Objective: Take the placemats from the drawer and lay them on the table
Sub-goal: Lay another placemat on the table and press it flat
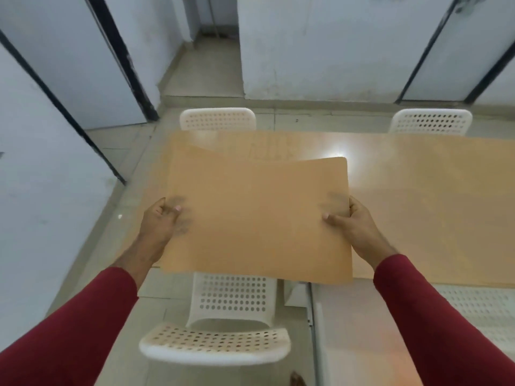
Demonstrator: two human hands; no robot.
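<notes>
A tan rectangular placemat [259, 218] hangs flat in the air over the near left part of the light wooden table [418, 190]. My left hand [160, 221] grips its left edge, thumb on top. My right hand [348, 221] grips its right edge the same way. The mat's colour is close to the table's, and a second mat edge seems to show just behind its far side, though I cannot tell for sure. The drawer is out of view.
A white perforated chair [231, 324] stands right below the mat at the table's near side. Two more white chairs [217, 118] [430, 121] stand at the far side. White doors with black frames line the left and back walls.
</notes>
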